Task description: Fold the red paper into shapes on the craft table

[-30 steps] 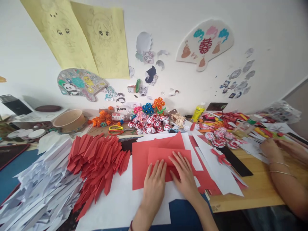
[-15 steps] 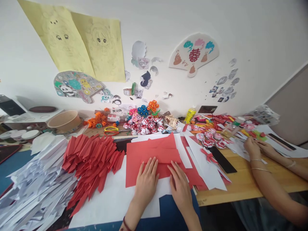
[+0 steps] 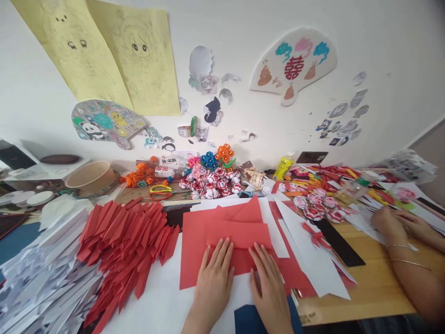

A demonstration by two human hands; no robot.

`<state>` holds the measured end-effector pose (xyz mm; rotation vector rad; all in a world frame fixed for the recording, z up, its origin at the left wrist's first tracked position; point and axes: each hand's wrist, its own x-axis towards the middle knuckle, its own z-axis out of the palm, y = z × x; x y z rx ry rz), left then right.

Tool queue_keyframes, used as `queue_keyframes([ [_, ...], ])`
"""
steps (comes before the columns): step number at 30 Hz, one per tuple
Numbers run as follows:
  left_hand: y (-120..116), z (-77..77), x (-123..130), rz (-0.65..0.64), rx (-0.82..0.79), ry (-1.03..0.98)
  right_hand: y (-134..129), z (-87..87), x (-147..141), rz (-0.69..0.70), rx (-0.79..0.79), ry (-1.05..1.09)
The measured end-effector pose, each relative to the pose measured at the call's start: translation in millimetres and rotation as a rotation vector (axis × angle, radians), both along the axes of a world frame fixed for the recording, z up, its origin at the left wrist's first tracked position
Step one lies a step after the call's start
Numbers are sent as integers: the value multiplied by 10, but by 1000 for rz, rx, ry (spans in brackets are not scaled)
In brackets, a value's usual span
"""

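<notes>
A folded piece of red paper (image 3: 239, 233) lies on top of larger red sheets (image 3: 194, 260). My left hand (image 3: 216, 278) rests flat with its fingertips on the near folded edge, at the left half. On the right end of the same edge lie the outstretched fingers of my right hand (image 3: 269, 280). Both hands are open and press down rather than grip. White paper (image 3: 156, 297) is spread under the red sheets. Left of my hands is a heap of folded red paper strips (image 3: 128, 241), beside a heap of folded white strips (image 3: 52, 269).
A co-worker's hands (image 3: 392, 225) are at the right over scattered paper. Red-and-white paper flowers (image 3: 212, 185) line the wall, with a yellow bottle (image 3: 284, 166) and a round basket (image 3: 91, 178). A black strip (image 3: 342, 243) lies on the wooden table (image 3: 382, 283).
The view has shifted slightly, so things on the right appear farther right. My hands stay on the folded edge of the red paper, fingers still stretched out.
</notes>
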<state>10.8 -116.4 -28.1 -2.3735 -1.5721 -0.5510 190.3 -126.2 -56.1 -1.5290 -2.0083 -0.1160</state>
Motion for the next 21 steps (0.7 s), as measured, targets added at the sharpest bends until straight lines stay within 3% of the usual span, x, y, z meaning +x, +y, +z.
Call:
queue_keyframes([
  [9,36,2,5,5,33,39,45,-42,43,24,0,31],
  [14,85,31,-6,-28,-32,60,91,-34,86,33,-7,-12],
  [21,338,256,-94,-182,-124,102,238,112,172,62,-49,23],
])
